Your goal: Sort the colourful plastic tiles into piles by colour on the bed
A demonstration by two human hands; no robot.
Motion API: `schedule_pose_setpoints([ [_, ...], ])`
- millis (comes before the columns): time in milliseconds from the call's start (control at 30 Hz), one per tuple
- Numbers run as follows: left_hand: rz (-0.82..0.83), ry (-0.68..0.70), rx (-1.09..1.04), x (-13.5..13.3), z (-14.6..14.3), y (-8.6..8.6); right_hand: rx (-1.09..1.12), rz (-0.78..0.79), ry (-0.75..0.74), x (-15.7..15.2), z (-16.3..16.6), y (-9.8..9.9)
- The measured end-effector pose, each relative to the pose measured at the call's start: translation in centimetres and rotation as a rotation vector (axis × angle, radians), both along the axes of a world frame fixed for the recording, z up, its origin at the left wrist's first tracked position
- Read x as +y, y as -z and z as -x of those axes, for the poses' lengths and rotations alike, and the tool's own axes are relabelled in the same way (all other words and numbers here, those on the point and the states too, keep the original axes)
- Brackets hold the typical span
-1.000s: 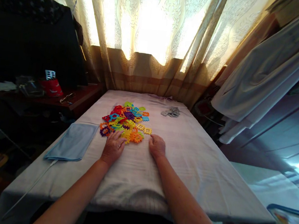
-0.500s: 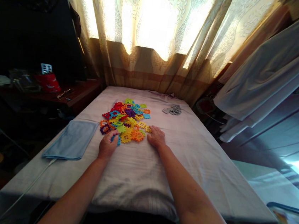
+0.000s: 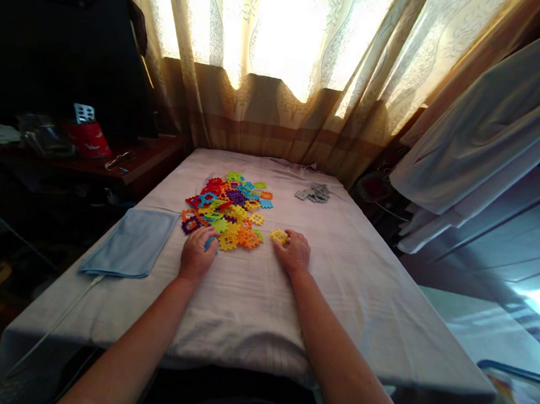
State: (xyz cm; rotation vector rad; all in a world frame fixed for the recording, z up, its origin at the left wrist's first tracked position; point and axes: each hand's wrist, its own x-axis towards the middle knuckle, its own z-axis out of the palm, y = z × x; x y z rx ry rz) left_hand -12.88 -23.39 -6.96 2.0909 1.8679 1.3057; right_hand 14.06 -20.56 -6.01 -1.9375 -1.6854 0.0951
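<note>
A heap of colourful interlocking plastic pieces (image 3: 235,212) lies at the middle of the cloth-covered table. My right hand (image 3: 295,252), just right of the heap, pinches a yellow piece (image 3: 278,235) by its right side. That piece rests on or barely above the cloth, apart from the others. At the heap's near left edge, my left hand (image 3: 197,253) curls over a blue piece (image 3: 211,243), which is mostly hidden by the fingers. Orange and yellow pieces (image 3: 239,240) lie between the two hands.
A small pile of grey pieces (image 3: 316,193) sits at the back right. On the left lies a folded blue cloth (image 3: 131,243) with a white cable (image 3: 60,321) running from it. A side table (image 3: 143,166) holds a red container (image 3: 90,140). Curtains (image 3: 259,117) hang behind.
My right hand has drawn the yellow piece rightward, away from the heap. My left hand stays at the heap's near edge, its fingers shifted slightly over the blue piece.
</note>
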Motion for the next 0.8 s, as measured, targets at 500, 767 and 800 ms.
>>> schedule_pose_setpoints([
  [500, 0.094, -0.019, 0.371, -1.1, -2.0, -0.5, 0.102, 0.004, 0.22, -0.8, -2.6, 0.0],
  [767, 0.094, 0.102, 0.348, -0.9, -1.8, -0.4, 0.053, -0.18, -0.098, -2.2, -0.4, -0.7],
  [800, 0.093, 0.127, 0.347, -0.9, -1.8, -0.5, 0.044, -0.172, -0.174, -2.5, 0.3, -0.7],
])
